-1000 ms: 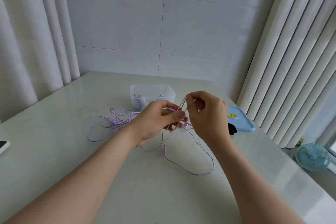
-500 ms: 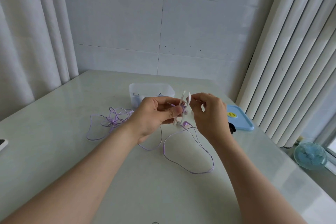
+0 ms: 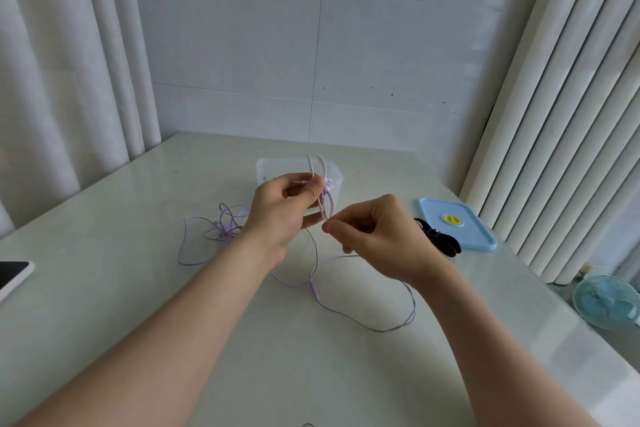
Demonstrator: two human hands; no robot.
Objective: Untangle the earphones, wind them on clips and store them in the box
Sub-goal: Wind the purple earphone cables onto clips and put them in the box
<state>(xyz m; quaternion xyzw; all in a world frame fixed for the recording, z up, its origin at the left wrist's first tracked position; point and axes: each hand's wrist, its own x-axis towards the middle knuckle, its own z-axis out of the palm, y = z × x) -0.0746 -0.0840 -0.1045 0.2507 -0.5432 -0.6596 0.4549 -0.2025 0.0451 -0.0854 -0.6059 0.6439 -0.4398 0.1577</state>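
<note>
My left hand [image 3: 282, 215] holds a white clip [image 3: 325, 184] upright above the table, thumb and fingers pinching its middle, where the purple earphone cable's plug end is pressed. My right hand [image 3: 372, 236] sits just below and right of the clip and pinches the thin purple cable [image 3: 363, 321] between thumb and forefinger. The cable hangs down and loops across the table. A second tangle of purple earphone cable [image 3: 221, 230] lies to the left. The clear plastic box [image 3: 273, 168] stands behind my hands, mostly hidden by them.
A blue box lid [image 3: 460, 229] lies at the right with black clips [image 3: 440, 241] beside it. A phone [image 3: 12, 276] rests at the left table edge. Curtains flank the table, and a small fan [image 3: 607, 302] stands on the floor to the right.
My right hand has let go of the clip's top and dropped down and right to pinch the cable. The clip now stands upright in my left hand.
</note>
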